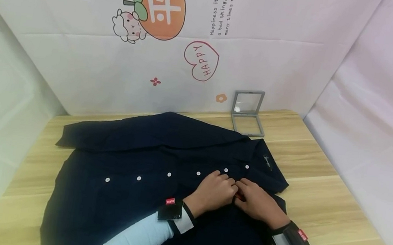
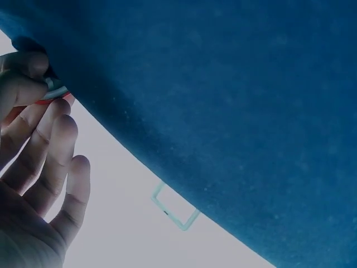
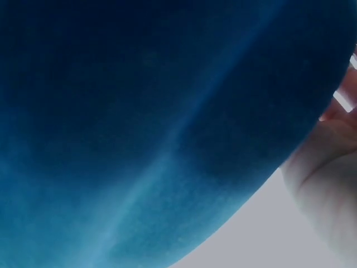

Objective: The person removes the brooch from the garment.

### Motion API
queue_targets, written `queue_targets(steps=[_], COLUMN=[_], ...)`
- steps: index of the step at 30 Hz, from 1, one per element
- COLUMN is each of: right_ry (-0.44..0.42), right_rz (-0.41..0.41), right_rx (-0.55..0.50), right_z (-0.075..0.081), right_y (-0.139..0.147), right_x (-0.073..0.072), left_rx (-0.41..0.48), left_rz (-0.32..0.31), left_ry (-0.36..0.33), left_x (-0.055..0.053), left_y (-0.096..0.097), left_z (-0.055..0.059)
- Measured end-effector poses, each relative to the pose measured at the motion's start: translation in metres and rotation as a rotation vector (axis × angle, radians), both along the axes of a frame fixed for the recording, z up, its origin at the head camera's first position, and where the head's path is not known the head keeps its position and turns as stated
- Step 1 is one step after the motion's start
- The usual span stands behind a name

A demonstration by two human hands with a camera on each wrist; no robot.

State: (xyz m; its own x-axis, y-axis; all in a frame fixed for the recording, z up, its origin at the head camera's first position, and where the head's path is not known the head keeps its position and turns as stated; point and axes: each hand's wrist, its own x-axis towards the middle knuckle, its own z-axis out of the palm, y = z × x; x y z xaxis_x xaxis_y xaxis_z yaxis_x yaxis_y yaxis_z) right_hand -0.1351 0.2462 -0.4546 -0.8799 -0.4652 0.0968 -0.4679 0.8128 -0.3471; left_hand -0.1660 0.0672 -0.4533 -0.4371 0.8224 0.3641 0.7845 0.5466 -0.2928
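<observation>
A dark navy shirt (image 1: 127, 208) with white buttons lies spread on the table, collar to the right. Over the button line, below the collar, my left hand (image 1: 215, 192) and right hand (image 1: 258, 203) meet with curled fingers. In the left wrist view, the left hand's thumb and fingers pinch a small round thing with a red rim and pale face (image 2: 56, 89) at the raised shirt edge; its kind is unclear. A bit of orange shows between both hands in the head view. The right fingers grip the shirt front; the cloth hides most of them in the right wrist view.
Behind the collar, an opened grey display frame with clear panes (image 1: 248, 114) stands on the wooden table (image 1: 323, 195). White printed cloth (image 1: 78, 67) hangs at the back, with more white cloth at both sides. One shirt sleeve (image 1: 107, 132) lies along the back.
</observation>
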Motion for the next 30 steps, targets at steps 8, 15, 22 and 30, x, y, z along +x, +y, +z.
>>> queue_targets(steps=[8,15,22,30], right_ry=[0.016,-0.016,-0.031,-0.046], right_rz=[0.023,0.007,-0.009,-0.035], right_rx=[-0.018,-0.033,-0.035,-0.049], right_z=[-0.0031,-0.0023,-0.0013,-0.0009], right_y=[0.0021,0.0028,0.0016,-0.0002], right_x=[-0.0032,-0.0051,-0.0049,-0.0052], left_rx=[0.013,-0.011,-0.014,-0.002], left_rz=[0.004,0.019,0.030,0.031], left_ry=[-0.027,-0.068,-0.095,-0.134], left_x=[-0.0021,-0.0037,-0.0037,-0.0039], left_y=[0.0004,0.0007,0.0013,0.0013], left_z=[-0.0003,-0.0009,-0.0017,-0.0008])
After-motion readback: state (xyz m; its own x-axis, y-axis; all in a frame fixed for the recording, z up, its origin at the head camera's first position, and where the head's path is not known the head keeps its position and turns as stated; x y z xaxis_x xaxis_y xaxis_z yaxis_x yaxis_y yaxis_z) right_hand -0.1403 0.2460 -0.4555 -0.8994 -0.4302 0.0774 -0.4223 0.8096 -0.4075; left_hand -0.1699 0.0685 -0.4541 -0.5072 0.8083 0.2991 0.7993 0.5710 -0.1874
